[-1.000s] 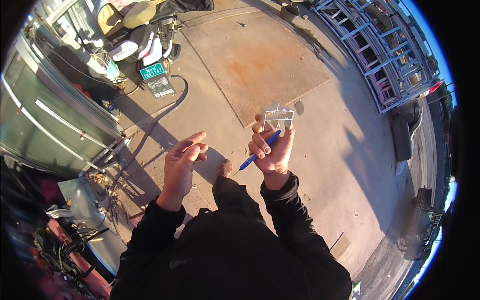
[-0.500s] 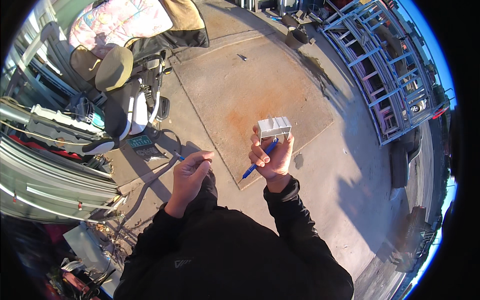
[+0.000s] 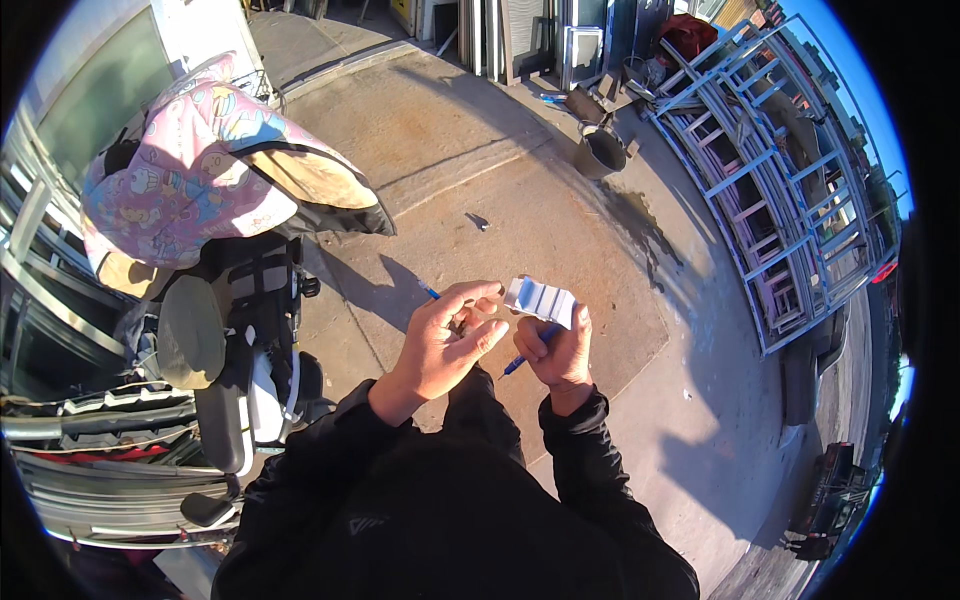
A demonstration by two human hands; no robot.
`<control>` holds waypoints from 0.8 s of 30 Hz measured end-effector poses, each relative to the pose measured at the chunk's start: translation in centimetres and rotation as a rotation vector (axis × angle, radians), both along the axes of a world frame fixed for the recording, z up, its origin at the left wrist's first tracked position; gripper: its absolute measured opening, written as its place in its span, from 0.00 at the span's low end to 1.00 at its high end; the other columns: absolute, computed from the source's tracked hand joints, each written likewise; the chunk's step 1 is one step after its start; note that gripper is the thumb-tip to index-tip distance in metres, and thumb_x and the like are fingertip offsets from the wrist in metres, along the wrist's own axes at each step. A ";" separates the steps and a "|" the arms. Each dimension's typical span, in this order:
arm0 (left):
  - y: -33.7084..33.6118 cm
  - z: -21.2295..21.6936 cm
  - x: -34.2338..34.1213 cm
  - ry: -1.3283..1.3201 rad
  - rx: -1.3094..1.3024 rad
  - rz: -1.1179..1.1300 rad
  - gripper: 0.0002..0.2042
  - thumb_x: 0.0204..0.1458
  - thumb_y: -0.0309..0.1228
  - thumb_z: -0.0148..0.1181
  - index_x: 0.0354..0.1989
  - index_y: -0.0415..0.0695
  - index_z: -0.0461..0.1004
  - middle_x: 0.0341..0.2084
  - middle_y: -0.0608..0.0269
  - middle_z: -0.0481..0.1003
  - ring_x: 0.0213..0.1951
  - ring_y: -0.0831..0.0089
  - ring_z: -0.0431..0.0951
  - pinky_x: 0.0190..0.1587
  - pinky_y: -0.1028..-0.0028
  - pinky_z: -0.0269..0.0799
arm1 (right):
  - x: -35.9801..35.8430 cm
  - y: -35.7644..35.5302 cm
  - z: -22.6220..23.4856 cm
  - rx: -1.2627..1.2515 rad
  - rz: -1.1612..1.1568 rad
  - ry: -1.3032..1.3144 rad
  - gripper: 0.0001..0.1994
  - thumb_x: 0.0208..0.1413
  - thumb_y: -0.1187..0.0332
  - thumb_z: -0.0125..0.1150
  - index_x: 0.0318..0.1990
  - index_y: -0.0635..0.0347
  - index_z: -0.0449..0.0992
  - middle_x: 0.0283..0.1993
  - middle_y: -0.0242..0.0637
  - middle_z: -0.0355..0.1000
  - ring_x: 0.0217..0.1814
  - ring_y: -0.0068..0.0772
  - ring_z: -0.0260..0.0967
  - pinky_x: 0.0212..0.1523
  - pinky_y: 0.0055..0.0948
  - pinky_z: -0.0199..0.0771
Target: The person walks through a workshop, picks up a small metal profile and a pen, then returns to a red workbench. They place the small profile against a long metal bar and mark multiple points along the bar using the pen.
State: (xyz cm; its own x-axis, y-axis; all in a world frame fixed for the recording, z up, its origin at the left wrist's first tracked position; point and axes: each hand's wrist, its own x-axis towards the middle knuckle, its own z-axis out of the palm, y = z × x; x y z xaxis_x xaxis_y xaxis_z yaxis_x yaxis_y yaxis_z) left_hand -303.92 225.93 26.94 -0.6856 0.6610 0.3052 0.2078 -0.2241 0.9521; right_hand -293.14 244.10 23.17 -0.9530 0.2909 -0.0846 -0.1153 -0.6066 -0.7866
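My right hand (image 3: 562, 362) is closed round a short piece of white ribbed channel profile (image 3: 541, 303), its open end tilted toward my left hand. A blue pen (image 3: 514, 366) is also in that hand, slanting out below the fingers. My left hand (image 3: 445, 345) is close beside the profile, fingers curled. A thin stick with a blue part (image 3: 430, 291) pokes out behind its index finger; the rest is hidden, so its kind is unclear. Something small and dark shows between thumb and fingers, too small to name.
A scooter with an oval tan seat (image 3: 192, 332) and a pink patterned cover (image 3: 205, 165) stands at left. Metal frames (image 3: 765, 190) are stacked at right. A dark bucket (image 3: 600, 151) is at the back. A small dark object (image 3: 477, 221) lies on the concrete.
My left hand has moved right and up, close to the profile. The profile has turned and tilted in my right hand. My view has shifted, showing more of the far yard.
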 end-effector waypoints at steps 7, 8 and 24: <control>13.0 0.7 -20.4 -0.409 -0.079 -0.036 0.32 0.54 0.36 0.73 0.65 0.37 0.68 0.59 0.55 0.73 0.57 0.69 0.74 0.55 0.68 0.73 | -21.8 14.5 3.6 0.418 0.013 -0.141 0.48 0.46 0.45 0.80 0.66 0.71 0.67 0.34 0.27 0.74 0.27 0.11 0.62 0.26 0.15 0.56; 14.3 0.9 -23.2 -0.328 -0.062 -0.003 0.35 0.52 0.36 0.74 0.66 0.37 0.67 0.62 0.55 0.71 0.57 0.70 0.74 0.56 0.67 0.73 | -24.6 16.0 4.4 0.437 0.059 -0.143 0.47 0.46 0.46 0.80 0.66 0.70 0.66 0.31 0.25 0.72 0.27 0.11 0.61 0.27 0.15 0.56; 28.3 4.6 -76.9 -0.273 -0.067 0.132 0.37 0.49 0.34 0.75 0.67 0.36 0.65 0.59 0.53 0.74 0.59 0.66 0.75 0.62 0.63 0.73 | -80.7 30.6 9.2 0.587 0.223 -0.208 0.49 0.36 0.50 0.87 0.65 0.65 0.70 0.20 0.17 0.63 0.23 0.08 0.57 0.25 0.17 0.55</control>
